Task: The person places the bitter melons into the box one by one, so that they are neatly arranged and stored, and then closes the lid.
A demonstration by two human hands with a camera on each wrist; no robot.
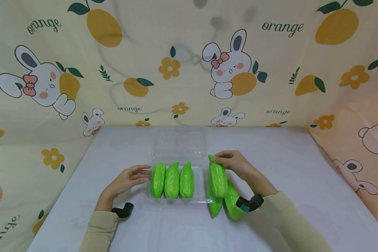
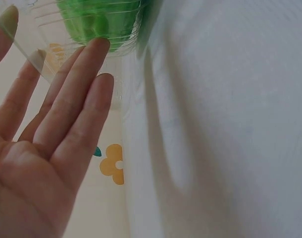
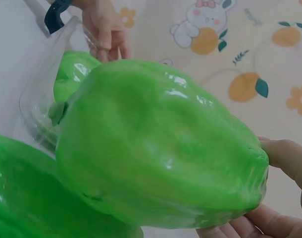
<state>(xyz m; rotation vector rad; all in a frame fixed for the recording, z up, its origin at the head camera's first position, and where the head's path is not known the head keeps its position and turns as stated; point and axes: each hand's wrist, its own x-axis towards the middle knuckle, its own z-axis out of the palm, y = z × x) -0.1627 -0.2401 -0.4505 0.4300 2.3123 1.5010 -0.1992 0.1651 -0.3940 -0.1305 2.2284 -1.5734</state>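
**Green gourd held over the tray's edge**

Right hand (image 1: 236,164) fingertips pinch the far end of a green gourd (image 1: 218,179), lifted at the clear tray's (image 1: 202,182) right edge. Left hand (image 1: 129,179), fingers straight and together, touches the tray's left wall. Three gourds (image 1: 172,180) lie inside; two more (image 1: 231,203) rest on the table (image 1: 302,182).

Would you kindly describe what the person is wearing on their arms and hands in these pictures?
Both arms wear long, pale beige sleeves that end at the wrists. A dark strap-like device sits at each wrist: a black one by the left hand, and a black one with a teal patch by the right hand. The hands are bare, with no gloves or rings visible.
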